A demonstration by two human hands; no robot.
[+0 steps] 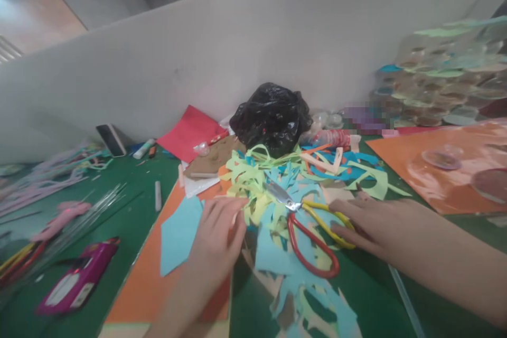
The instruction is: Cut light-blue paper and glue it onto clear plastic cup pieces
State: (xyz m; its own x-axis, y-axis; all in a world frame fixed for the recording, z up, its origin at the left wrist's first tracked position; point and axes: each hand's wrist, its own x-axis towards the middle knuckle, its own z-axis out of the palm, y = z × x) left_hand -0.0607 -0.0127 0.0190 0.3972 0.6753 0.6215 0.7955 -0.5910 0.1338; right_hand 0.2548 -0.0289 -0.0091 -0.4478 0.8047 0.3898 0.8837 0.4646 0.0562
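Observation:
A pair of scissors (292, 205) with one red and one yellow handle lies across a heap of cut paper scraps (259, 206), its blades pointing up and left. My right hand (358, 219) has its fingers closed on the yellow handle. At the heap's left edge, my left hand (217, 229) is closed with the fingers bent downward; what they hold, if anything, is hidden. Beneath and beside that hand is a blue sheet of paper (178, 237), resting on an orange sheet (144, 274).
Behind the heap sits a black plastic bag (273, 116), near a red sheet (190, 132). A pink glue gun (61, 219) and a magenta box (79, 277) are at left. An orange board (415, 169) and stacked clear cups (443, 84) stand right.

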